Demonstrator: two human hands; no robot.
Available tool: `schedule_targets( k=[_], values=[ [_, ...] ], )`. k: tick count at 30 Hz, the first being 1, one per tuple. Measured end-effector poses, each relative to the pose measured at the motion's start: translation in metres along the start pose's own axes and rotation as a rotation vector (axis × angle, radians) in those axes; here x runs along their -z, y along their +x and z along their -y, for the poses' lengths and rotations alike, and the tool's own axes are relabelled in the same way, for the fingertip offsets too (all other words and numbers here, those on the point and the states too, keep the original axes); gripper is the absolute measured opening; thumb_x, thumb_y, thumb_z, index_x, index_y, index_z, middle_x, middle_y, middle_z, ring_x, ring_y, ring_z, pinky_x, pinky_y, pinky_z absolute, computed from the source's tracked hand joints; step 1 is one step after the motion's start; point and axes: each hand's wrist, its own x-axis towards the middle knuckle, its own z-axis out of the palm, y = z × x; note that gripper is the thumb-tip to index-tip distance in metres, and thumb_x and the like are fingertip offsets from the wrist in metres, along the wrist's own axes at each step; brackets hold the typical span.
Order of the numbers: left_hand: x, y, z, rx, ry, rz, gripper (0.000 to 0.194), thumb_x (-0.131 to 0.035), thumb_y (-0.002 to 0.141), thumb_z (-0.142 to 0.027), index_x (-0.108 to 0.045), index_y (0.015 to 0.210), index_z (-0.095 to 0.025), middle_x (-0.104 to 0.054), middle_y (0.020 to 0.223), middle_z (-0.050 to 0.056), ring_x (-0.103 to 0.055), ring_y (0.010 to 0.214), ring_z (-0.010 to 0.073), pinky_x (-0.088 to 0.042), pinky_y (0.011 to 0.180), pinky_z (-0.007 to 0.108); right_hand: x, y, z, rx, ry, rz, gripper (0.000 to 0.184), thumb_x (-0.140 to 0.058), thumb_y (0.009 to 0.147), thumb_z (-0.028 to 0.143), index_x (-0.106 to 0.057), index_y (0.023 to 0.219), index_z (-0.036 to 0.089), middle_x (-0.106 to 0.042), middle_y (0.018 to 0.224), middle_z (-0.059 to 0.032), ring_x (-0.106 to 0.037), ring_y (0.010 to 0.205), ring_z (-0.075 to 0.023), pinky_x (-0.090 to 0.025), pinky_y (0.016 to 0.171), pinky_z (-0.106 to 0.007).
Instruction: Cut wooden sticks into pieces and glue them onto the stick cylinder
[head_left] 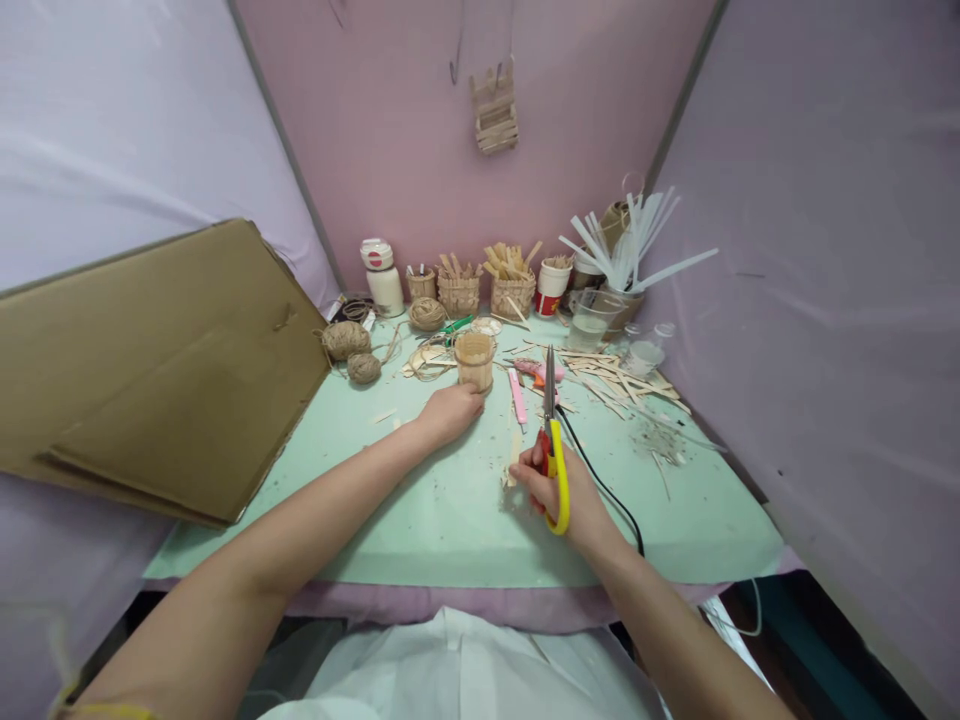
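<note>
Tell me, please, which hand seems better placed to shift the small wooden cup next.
Probably the left hand: it is at the base of the wooden cup, while the right hand is farther off, holding scissors.

Your mint-green tabletop (420, 545) has the small round wooden-slat cup (474, 362) sitting around the middle, with your left hand (452, 412) right at its near base. Your right hand (547, 482) has the yellow-and-red-handled metal scissors (557, 465), further right and closer to you. Between cup and scissors lies the slim pink utility knife (517, 400), with a pink glue gun (534, 368) behind it, a bit right. A heap of flat pale wooden sticks (626, 378) is right of that. Over left you've got two brown twine balls (364, 368), then big flat brown cardboard (172, 360). Back row includes, left to right: round white lidded bottle (384, 288), two tan woven baskets (459, 300) holding sticks, red-and-white cup (549, 300).
</note>
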Motion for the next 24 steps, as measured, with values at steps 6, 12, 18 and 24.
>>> schedule_targets(
  k=[6,12,18,24],
  values=[
    [-0.003,0.003,-0.001,0.031,-0.049,-0.025,0.03,-0.038,0.085,-0.025,-0.066,0.08,-0.016,-0.063,0.089,0.009,-0.056,0.084,0.0184,-0.039,0.067,0.026,0.0,-0.001,0.001,0.005,0.009,0.002,0.035,-0.066,0.068,0.034,-0.034,0.073,0.022,-0.05,0.065,0.0076,-0.037,0.034,-0.0037,-0.032,0.03,-0.019],
    [0.008,-0.005,0.004,0.206,-0.388,-0.091,0.028,-0.044,0.08,-0.029,-0.067,0.078,-0.013,-0.065,0.074,0.005,-0.055,0.067,0.0146,-0.038,0.06,0.024,0.0,-0.003,0.0,-0.014,0.011,-0.001,0.034,-0.066,0.068,0.033,-0.034,0.072,0.022,-0.051,0.067,0.0071,-0.038,0.034,-0.0033,-0.032,0.031,-0.018],
    [0.029,-0.018,0.027,0.33,-0.707,0.118,0.023,-0.057,0.066,-0.032,-0.069,0.07,-0.013,-0.063,0.062,0.001,-0.05,0.058,0.012,-0.036,0.054,0.022,-0.005,-0.004,0.0,-0.018,-0.009,0.033,0.035,-0.066,0.068,0.032,-0.033,0.071,0.022,-0.05,0.067,0.0068,-0.038,0.035,-0.0037,-0.031,0.032,-0.019],
    [0.035,-0.023,0.042,0.114,-0.465,0.29,0.02,-0.055,0.066,-0.028,-0.07,0.073,-0.016,-0.065,0.066,0.001,-0.051,0.06,0.0121,-0.034,0.055,0.021,-0.007,-0.003,-0.004,-0.031,-0.034,0.056,0.034,-0.066,0.068,0.032,-0.033,0.07,0.022,-0.05,0.065,0.0073,-0.038,0.035,-0.0045,-0.031,0.031,-0.019]
  ],
)
